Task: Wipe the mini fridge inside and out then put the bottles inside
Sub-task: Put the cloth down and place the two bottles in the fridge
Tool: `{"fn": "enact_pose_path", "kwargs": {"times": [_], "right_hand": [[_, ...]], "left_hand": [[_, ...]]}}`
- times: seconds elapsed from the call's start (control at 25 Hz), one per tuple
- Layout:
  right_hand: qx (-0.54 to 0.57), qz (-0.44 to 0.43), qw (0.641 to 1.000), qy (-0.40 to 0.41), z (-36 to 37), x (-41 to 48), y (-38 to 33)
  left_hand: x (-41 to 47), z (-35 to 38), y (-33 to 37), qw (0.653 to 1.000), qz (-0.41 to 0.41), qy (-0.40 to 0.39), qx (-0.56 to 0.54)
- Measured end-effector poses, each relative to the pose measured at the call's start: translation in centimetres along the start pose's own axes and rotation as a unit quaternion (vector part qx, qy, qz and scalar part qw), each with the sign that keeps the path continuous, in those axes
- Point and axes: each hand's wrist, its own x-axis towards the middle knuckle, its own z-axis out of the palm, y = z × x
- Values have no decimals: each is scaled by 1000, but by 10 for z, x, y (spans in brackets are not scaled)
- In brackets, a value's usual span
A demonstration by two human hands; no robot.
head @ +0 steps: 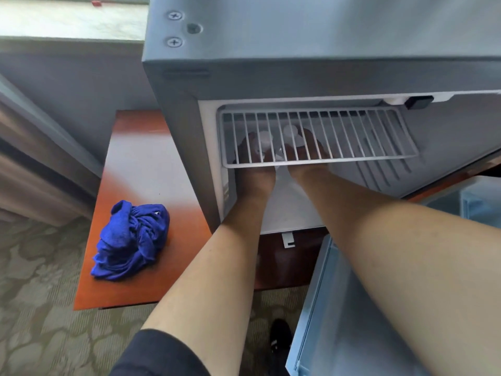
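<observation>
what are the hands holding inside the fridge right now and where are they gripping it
Each hand, left and right, reaches under the wire shelf around a white-capped bottle; the exact grip is hidden.

I see a grey steel-look mini fridge [311,44] with a white interior and a white wire shelf [317,137]. White bottle caps [291,130] show through the shelf. Royal-blue cloth [130,240] on a reddish-brown wooden table [141,164]. Carpet [40,308] is olive-beige with a leafy pattern. My sleeve [160,354] is dark navy, and the door [352,321] liner is pale blue-white.

No legible text, perhaps too blurred, on the mini fridge [298,44].
</observation>
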Motion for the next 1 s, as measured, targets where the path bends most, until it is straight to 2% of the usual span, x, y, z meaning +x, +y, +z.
{"fn": "enact_pose_path", "kwargs": {"times": [0.04, 0.12, 0.32, 0.48, 0.6, 0.76, 0.88, 1.0], "right_hand": [[16, 5, 1000, -12, 0, -2, -3], [-24, 5, 999, -22, 5, 3, 0], [-33, -7, 999, 3, 7, 8, 5], [-54, 24, 998, 26, 2, 2, -4], [-168, 57, 984, -29, -6, -13, -9], [-213, 106, 971, -36, -13, -23, -12], [-226, 145, 959, -90, -17, -47, -18], [-256, 163, 936, -177, -27, -82, -31]], "left_hand": [[-1, -1, 3, 1000, 6, -7, -4], [-5, -1, 4, 999, 17, -20, -20], [1, 1, -12, 1000, 11, -13, 5], [-10, -10, 6, 995, -57, -79, 9], [-30, -18, 11, 990, -74, -112, 35], [-55, -36, 21, 977, -108, -178, 50], [-70, -55, 28, 961, -120, -239, 73], [-86, -81, 47, 946, -136, -283, 81]]}}
